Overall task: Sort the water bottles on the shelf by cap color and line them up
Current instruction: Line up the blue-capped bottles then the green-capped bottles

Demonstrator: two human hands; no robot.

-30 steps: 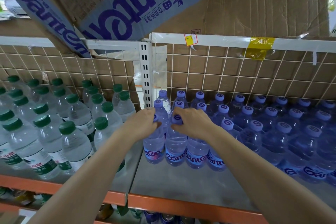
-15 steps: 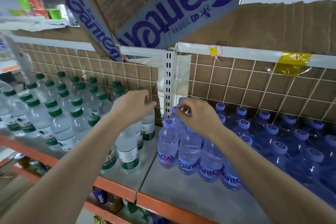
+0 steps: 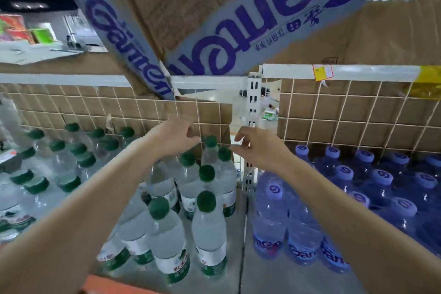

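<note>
A: Where are the bottles sitting right now?

B: The green caps [image 3: 206, 200] are standing in loose rows on the left half of the shelf [image 3: 267, 274], and the purple caps [image 3: 274, 191] are packed in tidy rows on the right half, past the white post [image 3: 253, 112] in the middle of the frame. So the colours are looking sorted already; the lining-up is what seems left.

A: And the hands?

B: Both are reaching to the back of the green side, at the centre of the frame. The left hand [image 3: 173, 137] is hovering with fingers curled just above and left of the rear bottle [image 3: 211, 148]. I cannot tell whether it is pinching a cap or holding nothing. The right hand [image 3: 259, 148] is hanging loose and released, fingers bent, grasping nothing, near the next cap [image 3: 224, 153] but apart from it.

A: How would you do this step well?

B: I would be taking the rear bottles by the neck, one in each hand, and sliding them rather than lifting, since they are standing close together and a knock could topple a neighbour. The column nearest the post is looking crooked, so I would be squaring it against the post side first, then working leftward, where the rows are blurred and scattered.

A: Anything behind?

B: Wire mesh [image 3: 334, 112] over cardboard [image 3: 393, 38].
</note>
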